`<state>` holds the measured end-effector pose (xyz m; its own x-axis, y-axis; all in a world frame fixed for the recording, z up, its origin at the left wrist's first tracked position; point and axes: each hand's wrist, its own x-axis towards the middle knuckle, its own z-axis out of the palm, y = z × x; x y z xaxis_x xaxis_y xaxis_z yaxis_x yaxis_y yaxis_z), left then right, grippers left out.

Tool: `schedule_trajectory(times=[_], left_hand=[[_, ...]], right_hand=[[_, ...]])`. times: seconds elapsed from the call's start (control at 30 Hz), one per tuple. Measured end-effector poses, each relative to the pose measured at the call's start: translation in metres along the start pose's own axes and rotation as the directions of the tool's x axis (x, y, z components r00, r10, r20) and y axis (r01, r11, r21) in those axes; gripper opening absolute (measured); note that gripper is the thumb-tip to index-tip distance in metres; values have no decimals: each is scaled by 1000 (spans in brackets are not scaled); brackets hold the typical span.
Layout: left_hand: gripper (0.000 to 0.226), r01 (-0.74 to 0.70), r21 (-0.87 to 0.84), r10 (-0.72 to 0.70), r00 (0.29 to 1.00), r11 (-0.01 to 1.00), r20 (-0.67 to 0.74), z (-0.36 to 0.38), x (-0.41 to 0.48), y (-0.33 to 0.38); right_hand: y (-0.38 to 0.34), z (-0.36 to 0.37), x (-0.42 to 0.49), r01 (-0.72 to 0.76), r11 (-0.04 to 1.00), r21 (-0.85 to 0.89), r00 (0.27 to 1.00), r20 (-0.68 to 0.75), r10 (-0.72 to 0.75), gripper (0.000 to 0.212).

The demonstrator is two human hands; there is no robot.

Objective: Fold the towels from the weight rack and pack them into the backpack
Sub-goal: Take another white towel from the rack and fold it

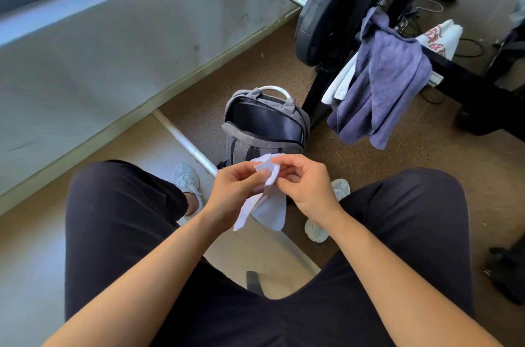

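Standing open at centre frame, the backpack rests on the floor, its lower front partly covered by the hands. A pale pole lies to its left, and the black rack with a plate rises at upper right. Over the rack hang a purple towel, a white towel half hidden behind it, and a printed towel. Between the knees, the left hand and right hand each pinch the top edge of a small towel with curled fingers; the rest hangs down. Red characters on the printed towel are too creased to read.
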<state>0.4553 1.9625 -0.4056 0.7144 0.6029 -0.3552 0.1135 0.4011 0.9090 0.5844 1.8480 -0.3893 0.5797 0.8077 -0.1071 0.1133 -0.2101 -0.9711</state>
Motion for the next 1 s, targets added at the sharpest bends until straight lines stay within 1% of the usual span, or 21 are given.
schedule_trajectory(times=[0.13,0.27,0.37,0.5,0.57,0.63,0.7,0.8,0.9,0.93,1.0], left_hand=[[21,-20,0,20,998,1000,58,1,0,0],[20,-46,76,40,996,996,78,-2,2,-3],[22,-58,82,50,994,995,93,0,0,-1],[23,-85,132,70,991,988,113,-2,-2,0],[23,-100,158,81,989,982,123,-6,-1,2],[22,-123,176,99,985,977,139,-8,0,5],[20,-157,194,130,981,968,146,-9,0,7],[16,-176,222,146,979,959,142,-7,-2,8],[12,-189,244,158,977,951,142,-7,-1,5],[10,-195,236,166,976,952,139,-7,-1,5],[14,-206,245,175,974,947,140,-9,0,4]], right_hand=[[-1,-2,1,170,966,-197,980,-68,-186,10],[4,-7,6,220,896,-385,958,-91,-274,14],[6,-10,7,269,871,-411,949,-42,-313,17],[8,-12,8,267,885,-383,961,31,-276,16],[5,-13,8,229,921,-315,973,75,-217,26],[2,-13,8,171,947,-271,979,157,-131,33],[0,-12,7,158,940,-303,973,212,-96,26],[0,-12,6,167,907,-387,979,176,-106,19],[-1,-11,6,180,888,-424,982,127,-138,16],[-2,-11,5,181,884,-432,983,106,-150,14],[-4,-13,5,167,898,-407,986,64,-154,10]])
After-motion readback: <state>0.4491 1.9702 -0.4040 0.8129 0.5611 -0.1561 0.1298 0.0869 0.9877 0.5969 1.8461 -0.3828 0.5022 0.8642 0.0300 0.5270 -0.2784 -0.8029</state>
